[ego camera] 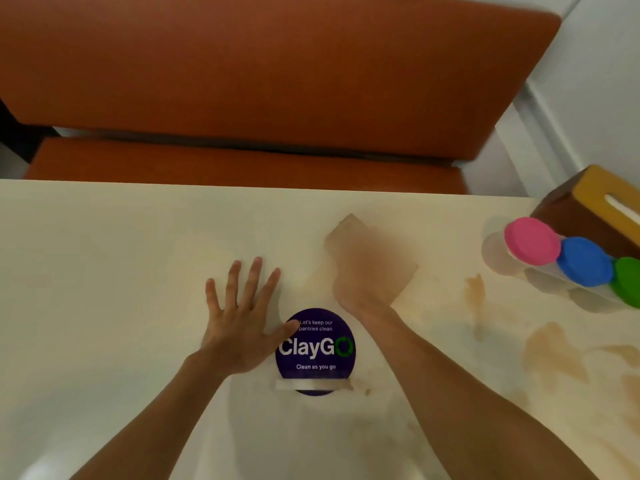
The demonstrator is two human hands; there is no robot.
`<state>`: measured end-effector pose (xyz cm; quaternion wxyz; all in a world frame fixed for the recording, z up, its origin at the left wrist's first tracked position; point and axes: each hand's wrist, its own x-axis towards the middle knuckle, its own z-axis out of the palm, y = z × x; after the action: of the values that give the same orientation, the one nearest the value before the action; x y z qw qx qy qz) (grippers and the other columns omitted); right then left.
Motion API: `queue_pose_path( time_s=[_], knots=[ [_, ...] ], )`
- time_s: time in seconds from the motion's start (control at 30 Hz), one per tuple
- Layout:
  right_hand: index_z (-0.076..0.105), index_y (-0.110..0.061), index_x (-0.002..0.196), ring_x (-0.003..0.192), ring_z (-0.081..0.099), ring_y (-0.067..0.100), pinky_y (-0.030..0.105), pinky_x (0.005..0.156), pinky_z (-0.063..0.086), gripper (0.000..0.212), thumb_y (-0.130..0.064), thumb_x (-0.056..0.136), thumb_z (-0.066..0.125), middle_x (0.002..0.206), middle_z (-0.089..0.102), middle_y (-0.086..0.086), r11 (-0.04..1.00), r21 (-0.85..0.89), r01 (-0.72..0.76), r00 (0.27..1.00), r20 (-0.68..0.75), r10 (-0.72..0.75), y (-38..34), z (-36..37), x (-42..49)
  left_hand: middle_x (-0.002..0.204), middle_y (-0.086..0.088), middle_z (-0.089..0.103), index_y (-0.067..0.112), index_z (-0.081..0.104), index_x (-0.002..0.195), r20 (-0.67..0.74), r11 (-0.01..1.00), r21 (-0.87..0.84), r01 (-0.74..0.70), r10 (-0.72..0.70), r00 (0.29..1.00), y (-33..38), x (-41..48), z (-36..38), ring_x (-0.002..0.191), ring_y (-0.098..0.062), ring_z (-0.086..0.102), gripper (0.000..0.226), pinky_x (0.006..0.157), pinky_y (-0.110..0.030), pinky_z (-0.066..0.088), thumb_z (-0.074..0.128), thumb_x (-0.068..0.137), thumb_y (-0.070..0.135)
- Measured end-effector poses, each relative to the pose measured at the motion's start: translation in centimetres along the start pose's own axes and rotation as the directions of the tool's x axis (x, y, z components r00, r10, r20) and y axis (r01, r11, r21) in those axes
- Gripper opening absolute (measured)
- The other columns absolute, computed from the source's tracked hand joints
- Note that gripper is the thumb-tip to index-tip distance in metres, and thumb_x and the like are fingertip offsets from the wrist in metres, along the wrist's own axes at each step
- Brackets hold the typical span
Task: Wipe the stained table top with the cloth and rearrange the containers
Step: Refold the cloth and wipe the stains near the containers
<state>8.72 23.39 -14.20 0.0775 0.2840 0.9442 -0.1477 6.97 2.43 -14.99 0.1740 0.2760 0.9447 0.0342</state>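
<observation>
The cream table top (pixel 121 244) carries brown stains (pixel 550 348) on its right side. My right hand (pixel 363 275) presses a tan cloth (pixel 349 230) flat on the table's middle; both are blurred with motion. My left hand (pixel 239 313) lies flat on the table with fingers spread, its thumb on a round purple sticker (pixel 317 355). Three clear containers stand in a row at the right edge, with a pink lid (pixel 531 240), a blue lid (pixel 583 261) and a green lid (pixel 628 282).
A brown and yellow tissue box (pixel 588 202) stands behind the containers at the far right. An orange padded bench (pixel 259 81) runs along the table's far edge. A white wall is at the right.
</observation>
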Motion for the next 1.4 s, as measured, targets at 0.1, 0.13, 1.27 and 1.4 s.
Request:
queue_pose_path(
  time_s=[0.1, 0.13, 1.27, 1.4],
  knots=[
    [-0.005, -0.027, 0.154, 0.143, -0.024, 0.039, 0.063, 0.114, -0.011, 0.069, -0.029, 0.101, 0.039, 0.161, -0.017, 0.006, 0.981, -0.024, 0.191, 0.981, 0.026, -0.19, -1.1, 0.3, 0.3, 0.153, 0.003, -0.036, 0.039, -0.029, 0.144, -0.018, 1.0, 0.001, 0.001, -0.001, 1.0, 0.1, 0.0, 0.0, 0.141, -0.029, -0.032, 0.094, 0.113, -0.063, -0.013, -0.01, 0.067, 0.089],
    [-0.005, -0.028, 0.154, 0.143, -0.025, 0.038, 0.062, 0.115, -0.011, 0.068, -0.028, 0.101, 0.039, 0.162, -0.017, 0.004, 0.965, -0.034, 0.261, 0.965, 0.045, -0.259, -1.1, 0.2, 0.2, 0.154, 0.003, -0.035, 0.039, -0.029, 0.144, -0.021, 1.0, -0.003, 0.005, -0.005, 1.0, 0.1, 0.1, 0.0, 0.142, -0.029, -0.032, 0.094, 0.113, -0.063, -0.013, -0.008, 0.067, 0.089],
    [0.004, -0.037, 0.152, 0.146, -0.025, 0.023, 0.047, 0.118, -0.016, 0.079, -0.004, 0.094, 0.046, 0.162, -0.009, -0.008, 0.705, -0.017, 0.709, 0.7, 0.128, -0.702, 5.4, -0.2, -3.5, 0.151, 0.007, -0.041, 0.04, -0.034, 0.141, 0.041, 1.0, -0.001, 0.012, -0.012, 0.999, -0.1, -0.1, -0.2, 0.138, -0.023, -0.04, 0.094, 0.113, -0.06, -0.016, -0.008, 0.066, 0.09],
    [0.012, -0.037, 0.153, 0.149, -0.016, 0.017, 0.044, 0.121, -0.006, 0.084, 0.006, 0.09, 0.044, 0.163, -0.005, -0.01, 0.492, -0.075, 0.867, 0.493, 0.264, -0.829, 11.1, -2.6, -3.1, 0.152, 0.007, -0.039, 0.041, -0.034, 0.141, 0.033, 1.0, -0.006, 0.019, -0.019, 0.999, -0.2, -0.1, -0.2, 0.138, -0.021, -0.039, 0.092, 0.114, -0.058, -0.016, -0.004, 0.068, 0.09]
  ],
)
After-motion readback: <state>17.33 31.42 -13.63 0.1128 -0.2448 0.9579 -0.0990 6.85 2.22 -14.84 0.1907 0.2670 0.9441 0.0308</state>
